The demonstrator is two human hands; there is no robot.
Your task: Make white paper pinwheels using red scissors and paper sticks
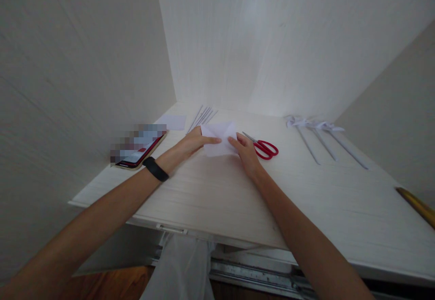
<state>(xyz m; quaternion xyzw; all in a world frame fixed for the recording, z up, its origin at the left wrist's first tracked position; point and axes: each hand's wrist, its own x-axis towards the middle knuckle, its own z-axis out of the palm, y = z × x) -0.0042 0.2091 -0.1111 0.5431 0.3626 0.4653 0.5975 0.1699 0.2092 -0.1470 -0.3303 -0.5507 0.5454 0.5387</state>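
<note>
A white paper square [219, 133] with raised folded corners lies on the pale wooden desk [210, 191]. My left hand [193, 142] presses its near left part with extended fingers; a black band is on that wrist. My right hand [245, 150] pinches the paper's near right edge. Both hands rest on the paper.
Red-handled scissors [263, 147] lie just right of my right hand. Thin white sticks [203, 117] and a spare white sheet [173, 122] lie behind the paper. A phone [140, 151] sits at the left. Three finished paper pinwheels [319, 130] lie at the right. White walls enclose the desk.
</note>
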